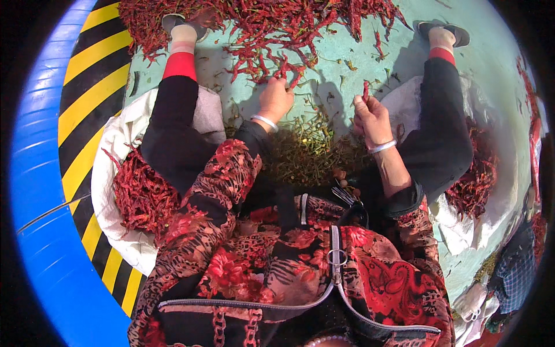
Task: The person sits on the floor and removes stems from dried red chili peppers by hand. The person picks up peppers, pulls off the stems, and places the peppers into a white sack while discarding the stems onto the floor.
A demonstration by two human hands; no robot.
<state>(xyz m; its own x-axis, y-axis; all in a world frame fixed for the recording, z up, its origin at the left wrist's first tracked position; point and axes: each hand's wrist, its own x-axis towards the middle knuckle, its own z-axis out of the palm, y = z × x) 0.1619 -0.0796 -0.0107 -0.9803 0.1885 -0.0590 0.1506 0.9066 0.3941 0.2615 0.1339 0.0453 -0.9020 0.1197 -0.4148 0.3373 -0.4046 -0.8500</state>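
My right hand (372, 120) is raised over the pale green floor, its thumb and fingers pinching a dried red chili pepper (366, 89) that points upward. To its left, my left hand (276, 99) is closed at the near edge of the loose chilies, with a red chili pepper (297, 76) at its fingertips. How much the left fingers hold is partly hidden. A large pile of dried red chilies (289, 22) spreads in front of both hands. Below them, between my legs, lies a heap of dry brownish-green stems (312, 151).
An open white sack (104, 202) with red chilies stands beside my left leg, and another white sack (457, 228) with chilies is by my right leg. Yellow-black striped matting (92, 87) and a blue curved edge (43, 191) run along the left. Another person's checked clothing (516, 269) shows at lower right.
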